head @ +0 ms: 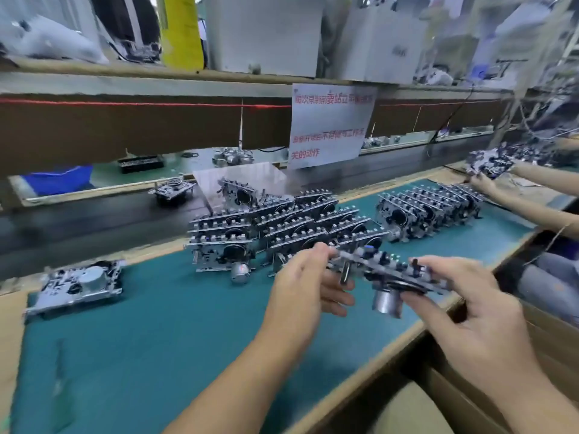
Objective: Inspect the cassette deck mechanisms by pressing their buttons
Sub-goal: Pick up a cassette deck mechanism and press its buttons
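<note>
I hold one cassette deck mechanism (388,274) in the air above the green mat (163,339), its silver motor hanging underneath. My left hand (308,281) pinches its left end between thumb and fingers. My right hand (463,305) grips its right end, thumb below and fingers curled over the top edge. Behind it stands a stacked batch of mechanisms (275,227), with a second row (432,208) to the right. One single mechanism (78,286) lies flat at the mat's left.
A dark conveyor belt (78,227) runs behind the mat and carries one mechanism (172,191). A paper notice (329,126) hangs from the shelf above. Another person's hands (501,186) hold a mechanism at the far right. A cardboard box (470,399) sits below the table edge.
</note>
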A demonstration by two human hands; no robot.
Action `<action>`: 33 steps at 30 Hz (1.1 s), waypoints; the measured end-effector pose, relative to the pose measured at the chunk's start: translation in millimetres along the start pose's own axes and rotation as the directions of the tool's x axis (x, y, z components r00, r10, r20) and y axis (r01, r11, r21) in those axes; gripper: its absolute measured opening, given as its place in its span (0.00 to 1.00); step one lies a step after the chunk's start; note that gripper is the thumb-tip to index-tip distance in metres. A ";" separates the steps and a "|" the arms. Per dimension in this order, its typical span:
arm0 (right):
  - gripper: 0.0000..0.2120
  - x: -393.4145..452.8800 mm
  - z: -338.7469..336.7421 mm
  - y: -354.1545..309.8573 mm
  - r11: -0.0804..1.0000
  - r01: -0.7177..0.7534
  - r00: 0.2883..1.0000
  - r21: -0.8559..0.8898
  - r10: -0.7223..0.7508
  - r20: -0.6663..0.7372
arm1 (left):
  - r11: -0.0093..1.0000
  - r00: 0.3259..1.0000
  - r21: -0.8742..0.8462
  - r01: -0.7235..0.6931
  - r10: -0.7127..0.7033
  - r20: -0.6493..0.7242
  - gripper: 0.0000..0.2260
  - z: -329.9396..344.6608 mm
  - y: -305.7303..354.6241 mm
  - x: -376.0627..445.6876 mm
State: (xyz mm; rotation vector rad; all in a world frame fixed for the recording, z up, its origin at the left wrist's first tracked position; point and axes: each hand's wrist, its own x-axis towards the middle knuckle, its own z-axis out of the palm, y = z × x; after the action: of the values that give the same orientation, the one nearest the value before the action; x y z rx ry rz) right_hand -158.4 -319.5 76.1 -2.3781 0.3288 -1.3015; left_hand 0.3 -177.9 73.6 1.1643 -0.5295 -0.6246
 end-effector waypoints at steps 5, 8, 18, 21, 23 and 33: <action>0.20 40.8 -39.4 80.5 0.917 -0.390 0.911 -0.081 0.372 -0.177 | 0.832 0.977 0.515 -0.209 0.151 0.153 0.05 27.9 -50.6 39.4; 0.14 70.9 -17.2 127.6 0.866 -0.455 0.889 -0.206 0.431 -0.151 | 0.557 0.966 0.789 -0.257 0.134 0.221 0.07 23.8 -81.3 58.6; 0.28 125.6 111.0 194.1 0.737 -0.646 0.746 -0.199 0.665 0.042 | 0.428 0.972 0.873 -0.233 0.132 0.194 0.10 22.7 -94.5 71.2; 0.31 128.0 123.7 199.5 0.721 -0.659 0.737 -0.212 0.675 0.005 | 0.436 0.972 0.869 -0.234 0.133 0.195 0.09 24.1 -92.2 69.7; 0.29 129.9 125.6 203.2 0.721 -0.652 0.742 -0.235 0.670 -0.004 | 0.447 0.971 0.862 -0.239 0.134 0.199 0.09 23.6 -90.7 69.0; 0.30 151.0 121.5 230.1 0.667 -0.650 0.727 -0.363 0.686 -0.041 | 0.507 0.976 0.834 -0.216 0.137 0.169 0.08 19.7 -95.1 70.0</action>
State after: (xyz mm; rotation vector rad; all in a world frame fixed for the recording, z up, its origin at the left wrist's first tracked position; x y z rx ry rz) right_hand 22.7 -554.2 25.1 -2.2068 1.3718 -0.7991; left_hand 20.7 -264.8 -6.1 1.9954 -1.0920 -0.1882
